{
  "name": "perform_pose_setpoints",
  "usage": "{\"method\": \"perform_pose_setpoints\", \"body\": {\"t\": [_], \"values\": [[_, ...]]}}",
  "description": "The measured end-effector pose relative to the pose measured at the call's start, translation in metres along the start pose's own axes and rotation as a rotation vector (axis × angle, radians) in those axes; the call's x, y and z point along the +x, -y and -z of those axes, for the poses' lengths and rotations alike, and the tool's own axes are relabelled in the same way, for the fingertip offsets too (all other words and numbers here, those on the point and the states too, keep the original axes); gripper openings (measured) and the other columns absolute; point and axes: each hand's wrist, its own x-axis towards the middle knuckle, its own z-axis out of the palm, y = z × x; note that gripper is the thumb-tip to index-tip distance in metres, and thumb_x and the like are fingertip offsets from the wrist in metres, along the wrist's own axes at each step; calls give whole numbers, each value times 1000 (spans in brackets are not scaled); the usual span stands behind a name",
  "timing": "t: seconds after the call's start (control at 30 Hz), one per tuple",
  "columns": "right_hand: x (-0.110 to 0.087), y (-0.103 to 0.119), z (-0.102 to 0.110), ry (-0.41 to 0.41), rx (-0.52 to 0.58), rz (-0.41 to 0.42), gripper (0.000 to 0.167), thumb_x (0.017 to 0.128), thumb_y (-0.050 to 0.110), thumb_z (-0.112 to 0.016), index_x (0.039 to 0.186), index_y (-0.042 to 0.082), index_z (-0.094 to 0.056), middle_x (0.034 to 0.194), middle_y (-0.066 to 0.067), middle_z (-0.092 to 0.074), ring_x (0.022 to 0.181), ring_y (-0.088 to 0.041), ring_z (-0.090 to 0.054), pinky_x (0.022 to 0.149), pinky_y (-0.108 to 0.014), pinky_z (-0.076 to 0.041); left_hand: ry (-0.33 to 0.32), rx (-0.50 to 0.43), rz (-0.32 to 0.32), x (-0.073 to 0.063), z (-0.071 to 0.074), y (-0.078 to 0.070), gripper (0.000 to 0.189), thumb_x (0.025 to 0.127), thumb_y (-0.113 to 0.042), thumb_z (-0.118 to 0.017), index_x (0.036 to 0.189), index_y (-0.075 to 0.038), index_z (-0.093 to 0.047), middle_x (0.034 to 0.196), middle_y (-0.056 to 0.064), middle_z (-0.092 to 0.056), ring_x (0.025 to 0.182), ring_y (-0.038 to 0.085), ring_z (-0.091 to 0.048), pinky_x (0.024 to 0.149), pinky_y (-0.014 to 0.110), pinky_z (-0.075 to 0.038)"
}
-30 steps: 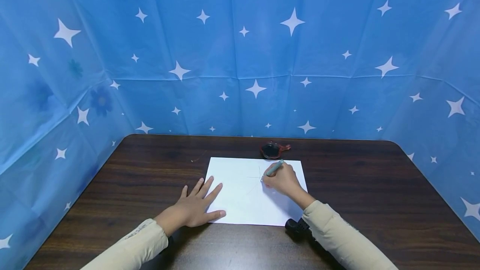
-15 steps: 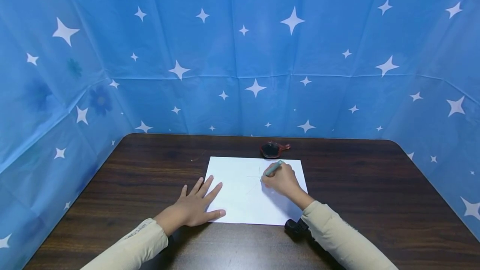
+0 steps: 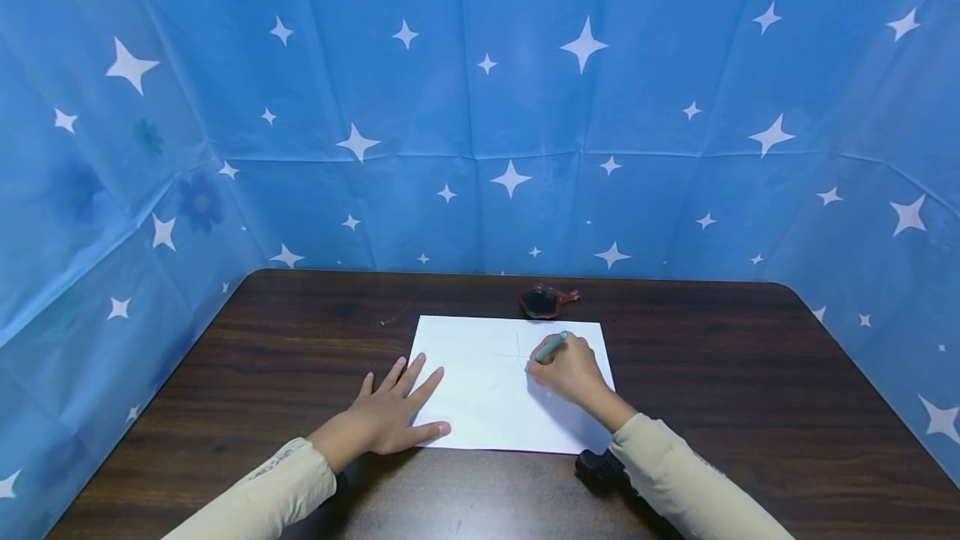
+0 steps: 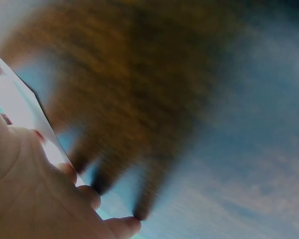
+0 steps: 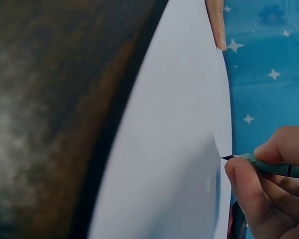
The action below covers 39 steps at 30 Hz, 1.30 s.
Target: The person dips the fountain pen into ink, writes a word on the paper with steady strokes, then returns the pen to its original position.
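My right hand (image 3: pixel 573 369) pinches a green pen (image 3: pixel 551 346) between thumb and fingers over the right part of a white sheet of paper (image 3: pixel 472 407). In the right wrist view, the pen's dark pointed tip (image 5: pixel 227 157) meets the paper. Thin, faint lines crossing each other (image 3: pixel 517 354) show on the sheet, just left of the pen. My left hand (image 3: pixel 386 419) lies flat with fingers spread, its fingertips and thumb on the paper's left edge. Its palm and fingertips (image 4: pixel 35 184) appear from below in the left wrist view.
A small dark item with a red rim and handle (image 3: pixel 543 302) lies just behind the paper. The dark wood table (image 3: pixel 712 373) reaches back to a blue curtain (image 3: pixel 480 107) with white stars. A black device (image 3: pixel 597 469) sits under my right wrist.
My right hand, with the pen in it, has shifted slightly toward me and to the right across the paper. The left hand stays in place.
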Motion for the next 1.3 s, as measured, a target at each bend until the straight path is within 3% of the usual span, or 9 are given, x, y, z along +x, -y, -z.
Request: {"method": "perform_pose_setpoints", "body": {"t": [0.2,0.53,0.93,1.3], "values": [[-6,-2,3,-4,-9,12,19,78,6,-70,62,14,-62,49,9,-55,49,-5,-52,51,-25,-39,-3,5,4,0,-1,-1,91,83,-81,-34,155,-31,-10,162,4,6,147,32,5,108,69,1],[-17,-3,10,-2,-20,11,18,77,5,-69,62,14,-62,50,8,-52,50,-8,-45,51,-25,-37,16,-21,-16,-11,14,-12,87,88,-73,-39,155,-23,-13,162,11,2,147,38,1,107,71,2],[-29,-6,16,10,-13,6,16,76,6,-71,64,14,-63,54,8,-54,50,-8,-44,48,-23,-35,-12,14,-5,0,-1,0,91,83,-81,-34,155,-30,-11,162,5,5,147,33,3,108,69,0],[-35,-8,20,24,-13,-13,14,76,5,-73,68,12,-65,53,7,-54,48,-9,-45,44,-23,-33,0,-11,-9,-13,14,-14,83,90,-70,-41,155,-25,-15,162,10,0,147,37,-2,107,71,-3]]}}
